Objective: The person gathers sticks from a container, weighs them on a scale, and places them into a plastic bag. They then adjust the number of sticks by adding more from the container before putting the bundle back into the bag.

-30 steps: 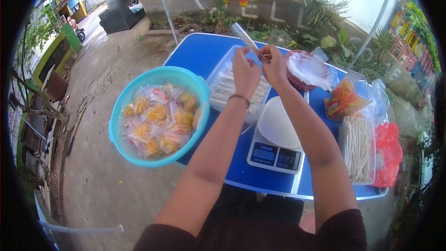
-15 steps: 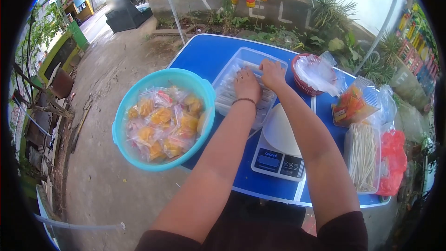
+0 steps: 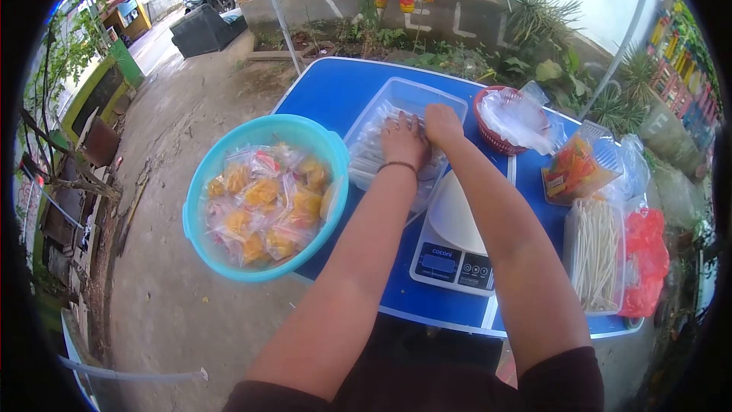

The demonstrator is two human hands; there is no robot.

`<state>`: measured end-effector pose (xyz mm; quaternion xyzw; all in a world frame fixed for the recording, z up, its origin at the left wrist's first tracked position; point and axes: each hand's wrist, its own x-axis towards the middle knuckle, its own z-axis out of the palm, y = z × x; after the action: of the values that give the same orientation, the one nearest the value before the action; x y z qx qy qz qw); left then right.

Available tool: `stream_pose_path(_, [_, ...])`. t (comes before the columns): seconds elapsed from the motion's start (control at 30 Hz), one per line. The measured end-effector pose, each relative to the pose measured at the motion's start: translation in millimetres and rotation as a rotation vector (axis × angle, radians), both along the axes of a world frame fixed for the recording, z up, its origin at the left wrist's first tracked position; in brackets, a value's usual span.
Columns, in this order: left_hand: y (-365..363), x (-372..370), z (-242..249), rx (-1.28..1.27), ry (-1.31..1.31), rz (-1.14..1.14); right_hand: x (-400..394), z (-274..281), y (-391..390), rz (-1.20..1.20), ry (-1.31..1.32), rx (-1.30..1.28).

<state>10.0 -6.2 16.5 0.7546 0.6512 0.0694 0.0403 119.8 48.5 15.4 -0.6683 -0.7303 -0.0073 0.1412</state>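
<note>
A clear plastic box [image 3: 448,102] on the blue table holds long white bundles [image 3: 370,160] that look wrapped in thin plastic. My left hand [image 3: 404,142] lies on these bundles inside the box, fingers apart and pressing flat. Beside it, at the right part of the box, my right hand [image 3: 444,125] is closed with its fingers curled downward; whatever it pinches is hidden behind the knuckles. Under my right forearm stands a white kitchen scale [image 3: 454,221] with a round pan.
A turquoise basin [image 3: 191,210] full of bagged orange-yellow food stands at the left. Along the right of the blue table [image 3: 335,80] are a red basket [image 3: 488,126] with plastic bags, a tub of orange packets [image 3: 572,164], a box of pale sticks [image 3: 595,255] and a red bag [image 3: 645,259].
My right hand has drawn slightly nearer to my left hand, its fingers curling lower into the box. My left hand stays on the bundles. The view has shifted a little.
</note>
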Motion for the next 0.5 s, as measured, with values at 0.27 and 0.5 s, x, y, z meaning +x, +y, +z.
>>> stream_pose_path(0.27, [4.5, 1.4, -6.8, -0.069, -0.002, -0.015, -2.1, 17.5, -14.3, 0.106, 0.091, -0.065])
stream_pose_path(0.5, [6.0, 1.7, -8.5, -0.114, -0.021, -0.015, -4.5, 28.6, -20.3, 0.07, 0.102, -0.178])
